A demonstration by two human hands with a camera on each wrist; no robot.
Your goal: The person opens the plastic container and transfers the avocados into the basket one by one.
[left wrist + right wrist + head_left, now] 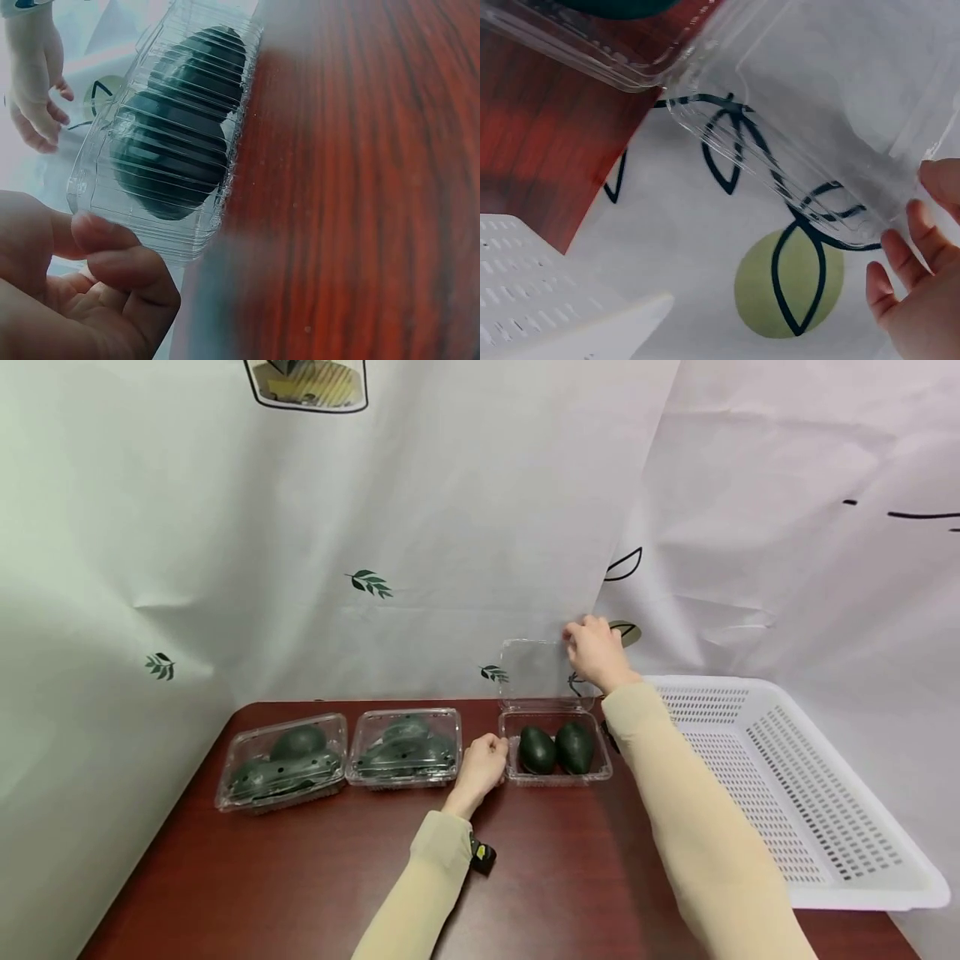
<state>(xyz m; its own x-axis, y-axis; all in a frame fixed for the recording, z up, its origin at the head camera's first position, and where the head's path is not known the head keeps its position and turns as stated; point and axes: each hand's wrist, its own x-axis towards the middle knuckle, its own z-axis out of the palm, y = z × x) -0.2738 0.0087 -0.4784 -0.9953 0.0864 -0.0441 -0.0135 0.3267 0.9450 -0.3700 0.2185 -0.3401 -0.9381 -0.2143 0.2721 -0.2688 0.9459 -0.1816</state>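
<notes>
A clear plastic clamshell box (556, 781) stands on the table with two dark green avocados (537, 750) side by side in it. Its hinged lid (534, 668) is raised at the back, close to the wall cloth. At the box's left side, my left hand (482, 766) pinches the rim with thumb and bent forefinger; the left wrist view shows this hand (97, 285) at the box corner. My right hand (597, 652) holds the lid's upper right corner, fingertips (900, 255) at its edge in the right wrist view.
Two closed clamshell boxes, a middle one (405, 714) and a left one (337, 727), hold more dark green fruit. A large white perforated basket (847, 810) stands on the right, beneath my right forearm. A patterned white cloth (450, 510) hangs behind the red-brown table (555, 877).
</notes>
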